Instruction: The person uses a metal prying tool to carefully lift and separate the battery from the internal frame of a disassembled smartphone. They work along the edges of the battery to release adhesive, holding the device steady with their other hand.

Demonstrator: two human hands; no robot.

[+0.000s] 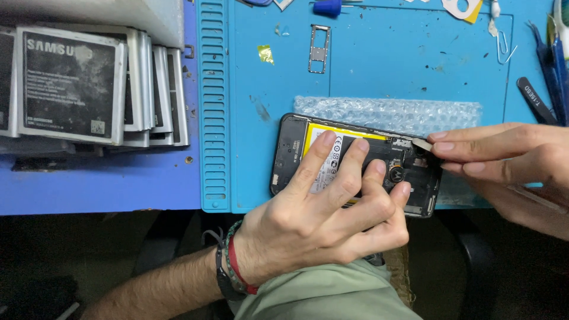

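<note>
At centre frame, an opened phone (355,160) lay on a blue mat (379,71), back cover off.

The left hand (332,213) pressed spread fingers on its yellow battery (317,137); the right hand (504,154) pinched a small grey part (422,144) at the phone's upper right corner. A slip there could probably bend that part or scratch the board.

Blue silicone repair mat (379,65), ribbed along its left edge. Strip of clear bubble wrap (388,112) lay on the mat. Metal SIM tray (319,49) sat near the mat's top. Scrap of yellow-green foil (265,54) lay just left of the tray. Bent paper clip (504,47) rested toward the upper right. Black tweezers (535,100) lay at the right edge. Stack of grey phone batteries (89,86) stood on the blue table (101,184), left of the mat.
</note>
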